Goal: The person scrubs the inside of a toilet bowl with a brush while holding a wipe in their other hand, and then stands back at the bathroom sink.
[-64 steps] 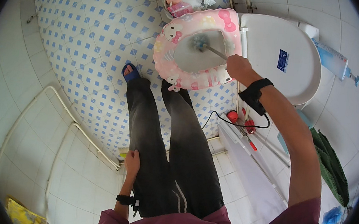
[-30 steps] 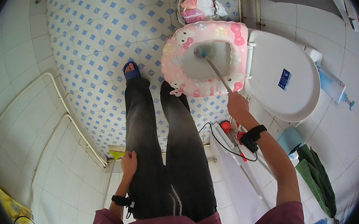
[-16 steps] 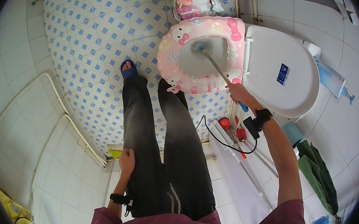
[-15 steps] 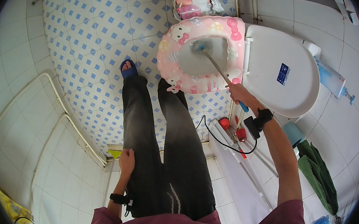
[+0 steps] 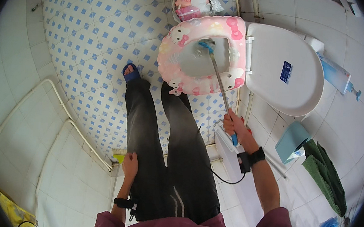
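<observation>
A blue-and-white tiled floor (image 5: 95, 57) is spreading out below. The toilet brush (image 5: 220, 84) is slanting out of the bowl (image 5: 194, 66), its head (image 5: 207, 44) sitting within the opening of the pink seat cover (image 5: 167, 59); it is looking light and stiff-shafted, probably slippery when wet, best held near its blue end (image 5: 234, 139), where the right hand (image 5: 237, 126) is gripping it. The left hand (image 5: 130, 166) is touching the dark trousers (image 5: 145, 127); whether it is pinching them, I cannot tell.

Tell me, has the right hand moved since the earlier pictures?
Yes: the right hand has drawn back from the pink toilet seat cover, toward the person's body, gripping the brush handle.
</observation>
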Tool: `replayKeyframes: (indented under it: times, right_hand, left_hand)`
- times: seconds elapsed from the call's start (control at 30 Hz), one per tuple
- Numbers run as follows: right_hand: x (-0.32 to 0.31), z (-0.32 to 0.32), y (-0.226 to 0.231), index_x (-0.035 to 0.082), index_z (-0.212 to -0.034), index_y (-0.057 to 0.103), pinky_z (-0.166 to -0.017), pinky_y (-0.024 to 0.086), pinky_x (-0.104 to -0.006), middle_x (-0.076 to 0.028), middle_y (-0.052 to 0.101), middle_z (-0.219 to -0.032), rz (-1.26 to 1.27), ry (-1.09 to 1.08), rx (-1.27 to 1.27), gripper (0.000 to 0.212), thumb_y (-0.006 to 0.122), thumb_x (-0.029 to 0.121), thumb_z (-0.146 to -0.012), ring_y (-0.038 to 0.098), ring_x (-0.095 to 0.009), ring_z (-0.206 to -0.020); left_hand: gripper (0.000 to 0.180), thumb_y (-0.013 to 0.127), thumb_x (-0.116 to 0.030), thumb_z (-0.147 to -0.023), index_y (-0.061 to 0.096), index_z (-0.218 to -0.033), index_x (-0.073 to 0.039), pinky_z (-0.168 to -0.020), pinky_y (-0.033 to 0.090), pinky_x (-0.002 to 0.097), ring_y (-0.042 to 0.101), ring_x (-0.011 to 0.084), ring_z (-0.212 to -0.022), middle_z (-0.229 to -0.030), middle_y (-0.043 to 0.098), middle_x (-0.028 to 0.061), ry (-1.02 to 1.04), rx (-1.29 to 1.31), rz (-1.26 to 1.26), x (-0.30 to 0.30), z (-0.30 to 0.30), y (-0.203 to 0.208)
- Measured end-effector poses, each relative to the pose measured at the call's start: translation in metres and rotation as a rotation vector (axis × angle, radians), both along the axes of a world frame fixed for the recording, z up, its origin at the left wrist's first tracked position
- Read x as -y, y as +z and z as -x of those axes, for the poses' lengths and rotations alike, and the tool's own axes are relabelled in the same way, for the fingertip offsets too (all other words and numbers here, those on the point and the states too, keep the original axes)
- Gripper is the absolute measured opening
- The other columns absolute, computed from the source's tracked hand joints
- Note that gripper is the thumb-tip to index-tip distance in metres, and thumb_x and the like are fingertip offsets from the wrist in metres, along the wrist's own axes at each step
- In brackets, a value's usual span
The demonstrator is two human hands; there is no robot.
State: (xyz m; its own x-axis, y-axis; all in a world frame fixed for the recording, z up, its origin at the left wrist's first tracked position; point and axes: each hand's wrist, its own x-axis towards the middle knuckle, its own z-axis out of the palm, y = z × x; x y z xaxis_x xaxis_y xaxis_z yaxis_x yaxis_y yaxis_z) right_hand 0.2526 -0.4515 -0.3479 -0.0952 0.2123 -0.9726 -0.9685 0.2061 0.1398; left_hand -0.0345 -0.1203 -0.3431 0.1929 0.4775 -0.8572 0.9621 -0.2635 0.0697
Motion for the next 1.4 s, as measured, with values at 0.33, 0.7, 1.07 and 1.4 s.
replayKeyframes:
  times: [0.33, 0.7, 1.07, 1.4]
  right_hand:
    - [0.025, 0.071, 0.023, 0.011, -0.071, 0.042, -0.03, 0.024, -0.0217, 0.004, 0.035, -0.047, 0.377, 0.537, 0.208, 0.037, 0.036, 0.043, -0.09, 0.03, -0.005, -0.033]
    - [0.026, 0.045, 0.006, -0.001, -0.085, 0.049, -0.059, 0.041, -0.0403, -0.018, 0.055, -0.066, 0.533, 1.194, 0.719, 0.026, 0.043, 0.024, -0.087, 0.055, -0.033, -0.064]
    - [-0.005, -0.102, -0.001, 0.002, -0.091, 0.05, -0.039, 0.035, -0.0262, -0.003, 0.048, -0.062, 0.25, 0.825, 0.23, 0.031, 0.04, 0.031, -0.09, 0.044, -0.011, -0.046]
    - [-0.013, -0.155, -0.049, -0.004, -0.077, 0.055, -0.046, 0.045, -0.037, -0.015, 0.056, -0.064, -0.032, 2.657, 1.126, 0.022, 0.051, 0.018, -0.078, 0.056, -0.03, -0.053]
  left_hand:
    - [0.033, 0.048, -0.03, -0.08, 0.055, -0.076, 0.002, -0.062, 0.041, 0.0428, 0.055, 0.0366, -0.07, -0.071, 0.057, 0.0199, -0.019, 0.021, -0.013, 0.004, -0.009, 0.005]
    - [0.032, 0.049, -0.029, -0.08, 0.055, -0.074, 0.002, -0.06, 0.04, 0.0426, 0.055, 0.0358, -0.067, -0.069, 0.056, 0.019, -0.001, 0.036, -0.022, 0.004, 0.004, -0.005]
    - [0.03, 0.049, -0.029, -0.08, 0.055, -0.074, 0.0, -0.061, 0.04, 0.0432, 0.054, 0.037, -0.068, -0.07, 0.057, 0.0196, 0.032, 0.043, -0.03, 0.004, 0.006, -0.002]
    - [0.03, 0.049, -0.029, -0.08, 0.055, -0.076, 0.0, -0.062, 0.041, 0.0436, 0.055, 0.0366, -0.07, -0.072, 0.058, 0.0183, 0.092, 0.03, 0.01, 0.001, 0.005, -0.009]
